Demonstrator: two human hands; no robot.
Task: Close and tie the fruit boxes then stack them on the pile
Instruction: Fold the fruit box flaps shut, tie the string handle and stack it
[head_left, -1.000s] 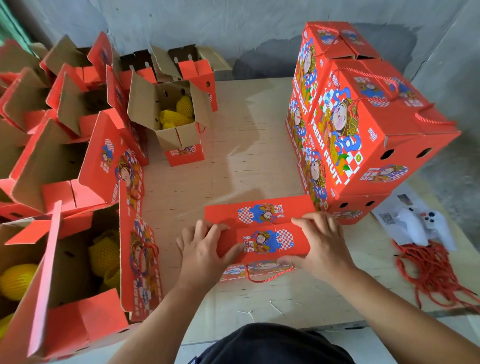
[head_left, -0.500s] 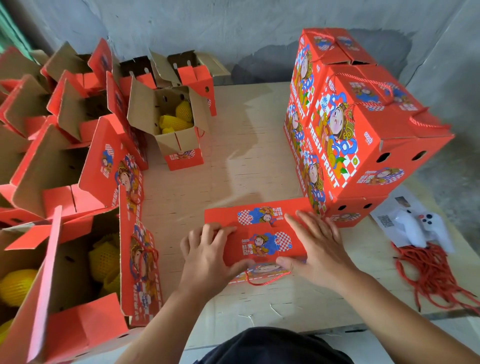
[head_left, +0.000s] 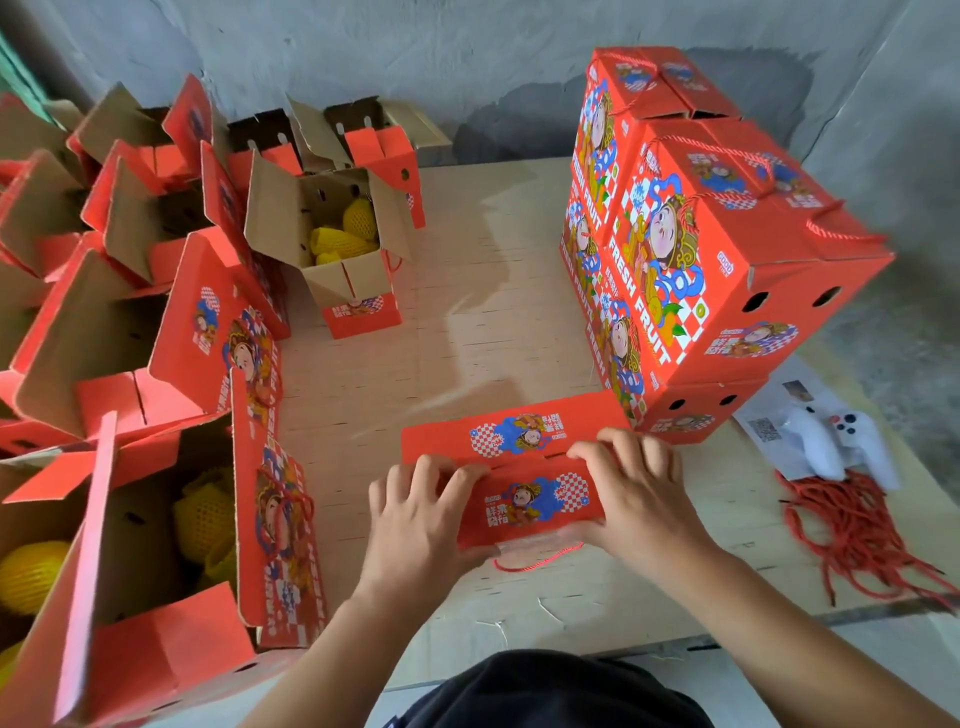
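Note:
A red fruit box (head_left: 524, 467) stands near the table's front edge, its two top flaps folded down and meeting along the middle. My left hand (head_left: 421, 514) holds the near flap's left end, fingers on top and thumb under its front edge. My right hand (head_left: 636, 493) holds the flap's right end, with curled fingertips at the seam and the thumb below. A red cord loop (head_left: 535, 558) hangs under the near flap. The pile of closed red boxes (head_left: 691, 249) rises just behind on the right.
Several open boxes (head_left: 332, 244) holding yellow net-wrapped fruit crowd the left side and back. A bundle of red cords (head_left: 852, 535), a white controller (head_left: 831, 441) and a paper sheet lie at the right. The plywood table (head_left: 483, 312) shows in the middle.
Both hands have slid toward me along the near flap, and my right fingers have curled at the seam. The camera has tilted slightly.

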